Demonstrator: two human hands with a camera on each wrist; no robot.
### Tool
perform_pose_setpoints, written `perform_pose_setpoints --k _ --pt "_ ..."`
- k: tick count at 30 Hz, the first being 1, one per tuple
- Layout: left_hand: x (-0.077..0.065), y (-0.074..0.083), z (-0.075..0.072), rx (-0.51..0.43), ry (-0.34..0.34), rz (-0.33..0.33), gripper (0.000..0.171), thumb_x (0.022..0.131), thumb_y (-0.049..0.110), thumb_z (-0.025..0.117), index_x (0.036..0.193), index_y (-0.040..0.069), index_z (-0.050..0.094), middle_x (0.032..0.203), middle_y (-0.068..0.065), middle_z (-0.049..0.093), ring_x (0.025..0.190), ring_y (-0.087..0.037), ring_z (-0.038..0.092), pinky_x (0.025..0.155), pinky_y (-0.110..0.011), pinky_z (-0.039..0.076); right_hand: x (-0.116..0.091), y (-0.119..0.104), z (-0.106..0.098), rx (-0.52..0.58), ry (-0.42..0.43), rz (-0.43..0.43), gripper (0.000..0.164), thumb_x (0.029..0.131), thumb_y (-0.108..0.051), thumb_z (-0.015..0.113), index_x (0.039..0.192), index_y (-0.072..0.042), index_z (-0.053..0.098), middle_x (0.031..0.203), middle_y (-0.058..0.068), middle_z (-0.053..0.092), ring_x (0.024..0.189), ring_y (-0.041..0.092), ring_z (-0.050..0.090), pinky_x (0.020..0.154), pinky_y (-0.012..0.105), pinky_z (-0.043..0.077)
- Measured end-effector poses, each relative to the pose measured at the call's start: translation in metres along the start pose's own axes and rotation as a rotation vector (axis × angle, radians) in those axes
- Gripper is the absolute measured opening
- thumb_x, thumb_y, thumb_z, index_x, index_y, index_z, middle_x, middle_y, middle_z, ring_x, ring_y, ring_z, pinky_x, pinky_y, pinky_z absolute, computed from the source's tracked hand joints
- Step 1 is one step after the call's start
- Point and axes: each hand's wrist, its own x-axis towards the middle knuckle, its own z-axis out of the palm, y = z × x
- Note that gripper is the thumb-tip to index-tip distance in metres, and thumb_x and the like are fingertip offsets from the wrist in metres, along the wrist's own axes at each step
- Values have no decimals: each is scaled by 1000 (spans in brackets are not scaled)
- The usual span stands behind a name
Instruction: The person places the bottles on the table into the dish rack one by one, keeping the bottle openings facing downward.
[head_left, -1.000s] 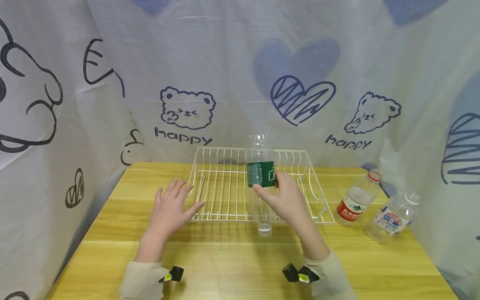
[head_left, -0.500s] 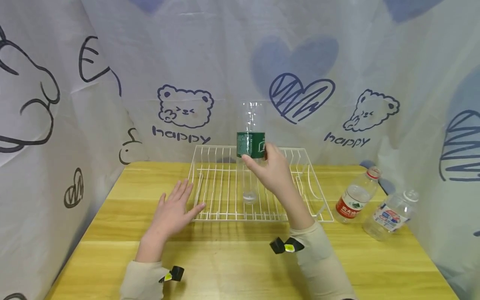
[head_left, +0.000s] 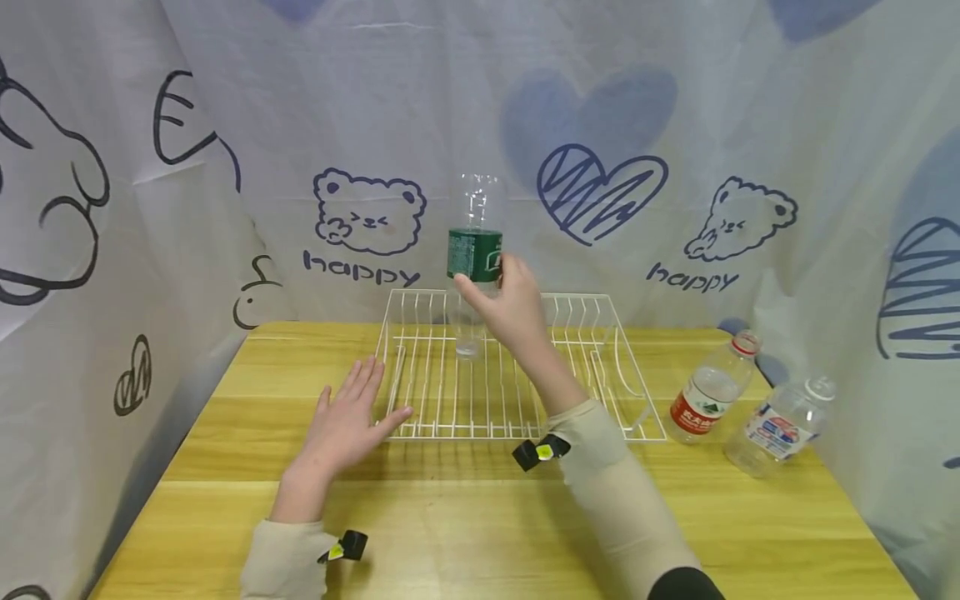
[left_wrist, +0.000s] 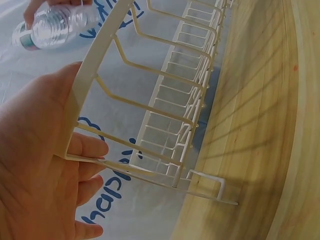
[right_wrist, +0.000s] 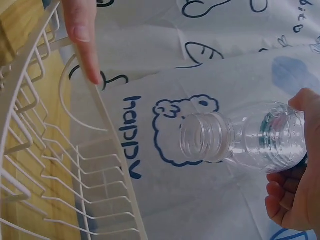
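My right hand (head_left: 512,302) grips a clear plastic bottle (head_left: 477,200) with a green label around its middle. Upside down, the bottle is held above a white wire rack (head_left: 517,435), its mouth pointing downward. In the right wrist view the open neck (right_wrist: 200,137) faces the rack, with no cap on it. My left hand (head_left: 347,429) touches the rack's front left corner, fingers straight and thumb spread along the front edge. The left wrist view has the hand (left_wrist: 40,155) against that corner, some fingers partly behind the wires.
To the right of the rack a bottle with a red label (head_left: 697,408) stands on the wooden table (head_left: 450,517). Beside it is another clear bottle (head_left: 772,435) with a white and blue label. A printed curtain (head_left: 465,100) hangs behind the table.
My right hand has raised the upside-down bottle and carried it forward and left over the rack. My left hand has settled slightly at the rack's corner, its fingers now straighter.
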Motion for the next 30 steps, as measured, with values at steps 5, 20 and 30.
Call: perform_pose_setpoints --k 5,20,30 --pt "0 -1 0 -2 1 0 93 92 74 30 158 13 8 166 -8 2 153 -32 1 119 -66 0 14 0 16 14 -10 26 59 84 -54 66 118 -6 57 111 11 59 100 25 53 83 40 52" --pt "0 -1 1 -12 5 -4 93 92 73 33 157 11 10 166 -7 2 153 -32 2 119 -66 0 35 18 60 59 -98 189 61 85 -51 68 120 -3 53 112 13 60 95 24 59 83 38 56" --pt "1 -1 1 -19 9 -4 95 91 74 34 157 11 11 166 -7 3 153 -32 3 118 -67 0 36 26 78 -62 -176 298 61 81 -50 72 117 -4 55 106 10 64 89 23 63 75 34 57"
